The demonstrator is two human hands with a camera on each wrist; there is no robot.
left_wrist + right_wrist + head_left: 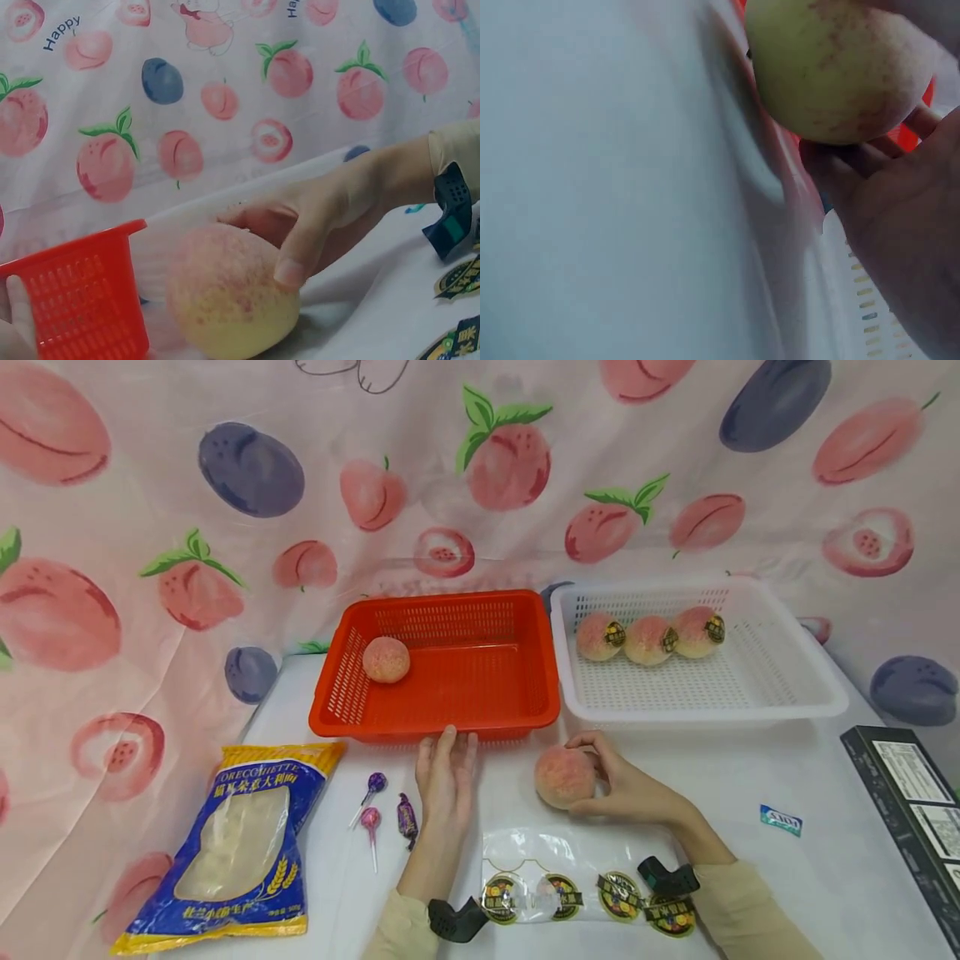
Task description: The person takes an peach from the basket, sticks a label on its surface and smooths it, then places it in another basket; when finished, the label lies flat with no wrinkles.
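Note:
My right hand (633,785) grips a pink and yellow peach (562,777) between thumb and fingers, in front of the baskets; the right wrist view shows the peach (840,75) up close. With straight fingers, my left hand (447,777) touches the front rim of the red basket (442,722). One peach (386,660) without a sticker lies at the left inside that basket. To its right stands a white basket (780,685), where three peaches (649,640) with black-and-gold stickers sit in a row. A clear sheet of round black-and-gold stickers (618,895) lies between my wrists.
A blue and yellow pasta bag (240,843) is at the left. Two lollipops (371,817) and a purple wrapped candy (407,818) lie beside my left forearm. At the right are a small mint packet (781,820) and a black box (907,810). Fruit-print cloth hangs behind.

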